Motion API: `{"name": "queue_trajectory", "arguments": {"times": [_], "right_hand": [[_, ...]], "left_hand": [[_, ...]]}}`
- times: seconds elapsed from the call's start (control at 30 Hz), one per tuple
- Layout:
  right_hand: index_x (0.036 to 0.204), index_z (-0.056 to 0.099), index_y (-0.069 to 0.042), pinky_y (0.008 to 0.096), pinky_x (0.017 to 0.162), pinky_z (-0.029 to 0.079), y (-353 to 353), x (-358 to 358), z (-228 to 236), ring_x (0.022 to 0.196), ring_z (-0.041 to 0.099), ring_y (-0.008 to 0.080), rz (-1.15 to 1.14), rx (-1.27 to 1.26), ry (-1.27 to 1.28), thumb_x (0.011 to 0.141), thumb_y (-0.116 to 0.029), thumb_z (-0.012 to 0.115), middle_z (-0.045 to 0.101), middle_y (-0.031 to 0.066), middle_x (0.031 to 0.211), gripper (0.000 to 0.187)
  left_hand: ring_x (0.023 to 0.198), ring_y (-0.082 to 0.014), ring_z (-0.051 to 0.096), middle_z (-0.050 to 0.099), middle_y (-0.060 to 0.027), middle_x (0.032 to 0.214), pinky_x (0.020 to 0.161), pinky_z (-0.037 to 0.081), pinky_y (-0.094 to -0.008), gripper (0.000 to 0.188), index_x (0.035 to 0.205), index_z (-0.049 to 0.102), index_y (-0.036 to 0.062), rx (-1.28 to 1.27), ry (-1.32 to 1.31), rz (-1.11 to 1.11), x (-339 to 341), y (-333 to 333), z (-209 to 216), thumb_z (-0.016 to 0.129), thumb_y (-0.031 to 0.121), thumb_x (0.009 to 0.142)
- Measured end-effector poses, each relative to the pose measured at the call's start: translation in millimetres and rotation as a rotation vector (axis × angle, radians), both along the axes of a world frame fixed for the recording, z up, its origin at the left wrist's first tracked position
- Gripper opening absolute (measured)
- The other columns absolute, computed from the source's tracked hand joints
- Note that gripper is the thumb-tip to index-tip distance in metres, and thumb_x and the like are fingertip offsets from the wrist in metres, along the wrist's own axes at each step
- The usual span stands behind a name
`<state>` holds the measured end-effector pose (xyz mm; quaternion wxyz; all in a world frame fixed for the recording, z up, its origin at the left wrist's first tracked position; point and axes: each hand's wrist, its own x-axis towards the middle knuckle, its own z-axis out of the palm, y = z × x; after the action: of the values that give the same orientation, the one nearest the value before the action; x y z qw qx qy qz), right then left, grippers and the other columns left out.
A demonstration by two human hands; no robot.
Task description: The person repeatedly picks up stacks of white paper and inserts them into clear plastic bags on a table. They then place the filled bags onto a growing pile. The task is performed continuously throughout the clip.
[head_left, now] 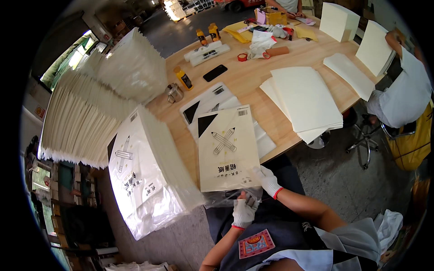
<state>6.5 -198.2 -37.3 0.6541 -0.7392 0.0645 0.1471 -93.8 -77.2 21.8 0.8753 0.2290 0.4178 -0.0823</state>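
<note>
In front of me lies a pack of drawing paper [228,149] in a see-through plastic bag, with crossed pencils and a black corner printed on it. Its loose plastic flap [221,198] hangs past the near table edge. My left hand [245,211], in a white glove with bare fingertips, is closed on that flap. At the pack's lower right corner, my gloved right hand [269,181] grips the edge, its fingers partly hidden. Beneath and beyond the pack are other bagged packs [212,101]. A tall stack of bagged packs [149,167] leans close on the left.
More high stacks [81,117] fill the table's left side. Loose paper sheets [305,99] lie to the right. Farther back are a phone [215,72], a metal pot [174,93], a yellow bottle [183,78] and red tape [242,57]. Another person [400,90] sits at the right.
</note>
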Motion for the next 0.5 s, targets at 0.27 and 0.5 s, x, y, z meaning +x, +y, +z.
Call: {"name": "queue_trajectory", "arguments": {"times": [0.27,0.5], "right_hand": [[0.119,0.059,-0.003,0.0308,0.084,0.046,-1,4,4,0.095,0.062,0.0207,-0.006,0.061,-0.051,0.095,-0.037,0.048,0.067,0.0145,0.103,0.043],[0.120,0.058,0.003,0.0270,0.086,0.046,-35,31,32,0.097,0.059,0.0134,-0.012,0.465,0.121,0.095,-0.025,0.054,0.064,0.0087,0.110,0.038]], "left_hand": [[0.061,-0.0072,0.051,0.055,0.0001,0.075,0.058,0.045,-0.0247,0.007,0.091,0.056,0.0065,0.676,-0.384,-0.430,-2,-3,-5,0.058,0.013,0.091],[0.078,-0.0130,0.061,0.063,-0.0068,0.079,0.075,0.049,-0.0279,0.008,0.082,0.049,0.0039,0.599,-0.855,-1.145,-12,7,57,0.054,0.001,0.088]]}}
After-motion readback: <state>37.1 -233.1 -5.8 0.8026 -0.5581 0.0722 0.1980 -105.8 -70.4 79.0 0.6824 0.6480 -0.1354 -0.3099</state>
